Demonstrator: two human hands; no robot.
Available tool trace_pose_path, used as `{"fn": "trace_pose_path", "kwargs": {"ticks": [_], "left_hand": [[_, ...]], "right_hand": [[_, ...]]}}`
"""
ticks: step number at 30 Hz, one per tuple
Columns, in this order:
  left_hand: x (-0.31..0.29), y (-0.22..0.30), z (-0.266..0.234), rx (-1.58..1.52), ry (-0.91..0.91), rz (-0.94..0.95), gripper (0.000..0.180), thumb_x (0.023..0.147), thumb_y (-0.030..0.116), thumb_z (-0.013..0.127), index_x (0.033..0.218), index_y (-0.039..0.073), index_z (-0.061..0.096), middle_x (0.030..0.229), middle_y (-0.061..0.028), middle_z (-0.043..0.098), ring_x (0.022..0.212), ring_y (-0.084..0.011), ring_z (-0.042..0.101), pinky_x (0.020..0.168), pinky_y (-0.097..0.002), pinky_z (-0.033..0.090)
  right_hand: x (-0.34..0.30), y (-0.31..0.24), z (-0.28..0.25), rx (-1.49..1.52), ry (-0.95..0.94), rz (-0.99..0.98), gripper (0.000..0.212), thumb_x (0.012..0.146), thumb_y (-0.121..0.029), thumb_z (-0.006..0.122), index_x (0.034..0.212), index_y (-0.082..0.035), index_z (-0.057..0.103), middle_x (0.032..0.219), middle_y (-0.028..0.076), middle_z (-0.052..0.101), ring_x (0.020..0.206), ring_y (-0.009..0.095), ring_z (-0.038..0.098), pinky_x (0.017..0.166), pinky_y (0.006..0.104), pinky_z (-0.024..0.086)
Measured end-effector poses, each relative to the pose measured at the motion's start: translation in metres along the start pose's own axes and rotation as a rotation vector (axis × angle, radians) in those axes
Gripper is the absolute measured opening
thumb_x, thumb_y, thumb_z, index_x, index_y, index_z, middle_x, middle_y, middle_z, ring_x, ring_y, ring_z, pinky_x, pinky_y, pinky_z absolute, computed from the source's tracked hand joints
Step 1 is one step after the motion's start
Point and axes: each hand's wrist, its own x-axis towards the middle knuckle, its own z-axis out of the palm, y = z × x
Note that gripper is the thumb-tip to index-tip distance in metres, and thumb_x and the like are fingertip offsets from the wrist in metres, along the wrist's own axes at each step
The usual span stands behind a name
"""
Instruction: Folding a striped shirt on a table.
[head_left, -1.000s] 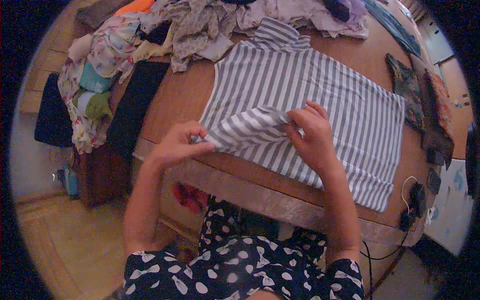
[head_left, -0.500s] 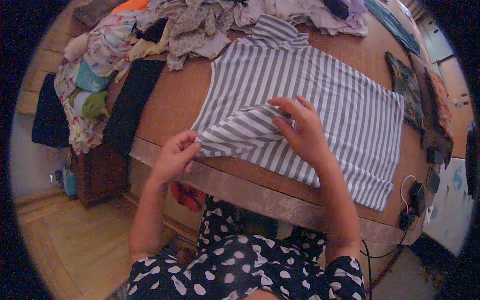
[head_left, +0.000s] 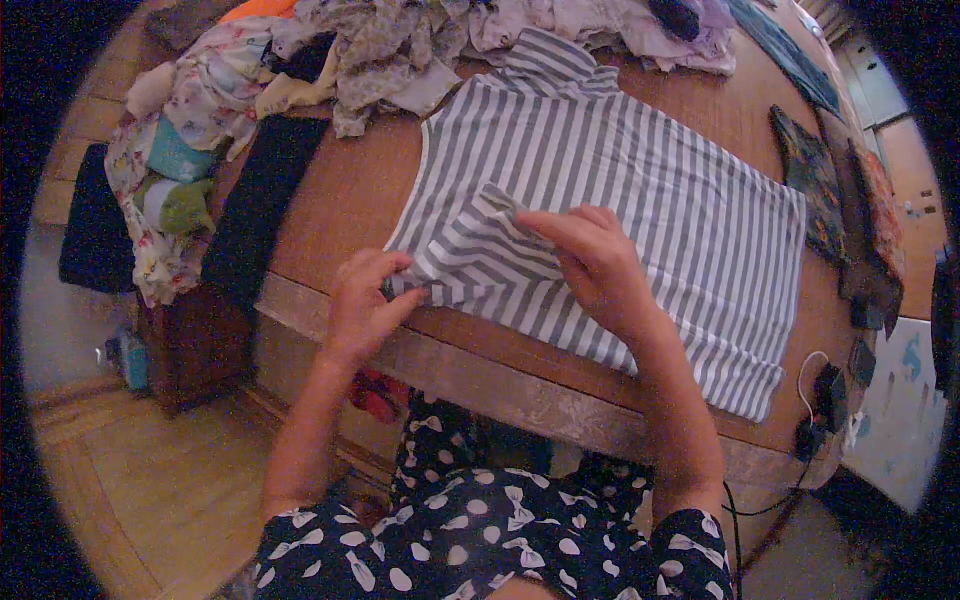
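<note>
The left hand [head_left: 362, 305], thumb and finger slightly parted, held the striped garment's [head_left: 690, 220] edge between them; the right hand [head_left: 600, 262] pinched its lifted fold [head_left: 485, 235], fingertips together.

Site: likely a room in a home. Clothes [head_left: 395, 65] heaped along far edge of brown table [head_left: 345, 200]; wood-patterned floor [head_left: 180, 490] below its near-left corner.

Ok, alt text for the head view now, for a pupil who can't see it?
A person's left hand and right hand pinch part of a grey-and-white striped cloth garment spread on a brown, wood-look table. A heap of crumpled, multicoloured clothes lies beyond it.
</note>
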Motion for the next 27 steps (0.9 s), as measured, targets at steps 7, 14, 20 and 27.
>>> {"fn": "trace_pose_path", "kwargs": {"ticks": [7,14,20,27], "left_hand": [[0.003,-0.008,0.019,-0.351,0.001,-0.159,0.015,0.073,-0.006,0.062,0.085,0.003,0.059,0.087,-0.0056,0.066,0.085,-0.0177,0.063,0.074,-0.0297,0.047],[0.002,-0.001,0.02,-0.442,0.001,-0.232,0.027,0.076,-0.007,0.062,0.101,0.001,0.067,0.099,-0.0071,0.07,0.099,-0.0179,0.066,0.09,-0.031,0.05],[-0.001,-0.009,0.011,-0.537,-0.172,-0.28,0.034,0.081,-0.003,0.065,0.115,0.002,0.067,0.113,-0.0076,0.069,0.108,-0.0168,0.063,0.097,-0.0311,0.048],[0.012,0.005,0.006,-0.542,-0.091,-0.239,0.037,0.086,0.0,0.066,0.123,0.004,0.065,0.115,-0.0036,0.068,0.111,-0.0148,0.059,0.098,-0.0301,0.045]], "right_hand": [[-0.043,0.015,0.005,-0.063,0.02,-0.031,0.045,0.081,-0.001,0.062,0.123,-0.017,0.068,0.083,0.006,0.066,0.088,0.026,0.065,0.1,0.0486,0.044],[-0.039,0.003,0.009,-0.088,-0.121,0.107,0.059,0.076,-0.002,0.072,0.133,-0.015,0.06,0.091,0.005,0.067,0.095,0.023,0.065,0.117,0.0522,0.027],[-0.015,-0.006,0.009,-0.019,-0.001,0.231,0.054,0.08,0.0,0.07,0.131,-0.012,0.061,0.102,0.007,0.069,0.097,0.021,0.065,0.118,0.0499,0.026],[0.006,0.012,0.005,0.138,-0.032,0.195,0.046,0.082,0.003,0.065,0.126,-0.007,0.065,0.115,0.011,0.07,0.101,0.023,0.064,0.095,0.0331,0.049]]}}
